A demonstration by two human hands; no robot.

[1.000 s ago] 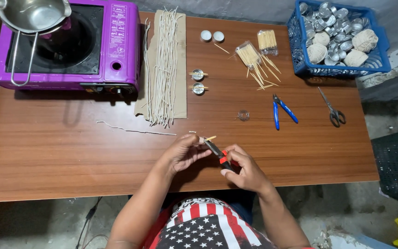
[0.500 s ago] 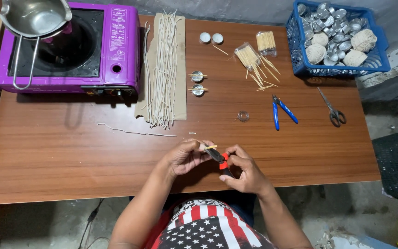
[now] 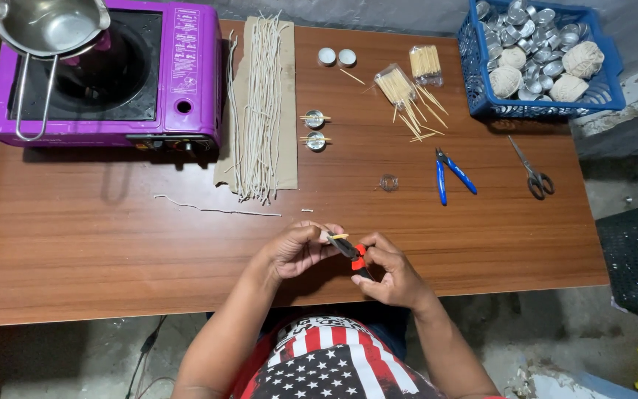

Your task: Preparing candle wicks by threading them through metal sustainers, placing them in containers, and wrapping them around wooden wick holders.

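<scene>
Pliers (image 3: 351,255) with red-and-black handles sit near the table's (image 3: 112,251) front edge, gripped in the right hand (image 3: 389,270), whose fingers are curled closed around the handles, wrist bent inward. Their dark nose points up-left to a small toothpick-like stick (image 3: 338,236) pinched between the fingertips of the left hand (image 3: 298,247), which is closed on it, knuckles up, forearm angled in from below. Beyond lie a loose string (image 3: 215,209), a small clear cup (image 3: 388,182), blue-handled cutters (image 3: 452,176) and scissors (image 3: 532,171). Farther back are wick strands on cardboard (image 3: 260,103), toothpick packs (image 3: 407,85), a purple stove (image 3: 105,74) and a blue basket (image 3: 540,59).
</scene>
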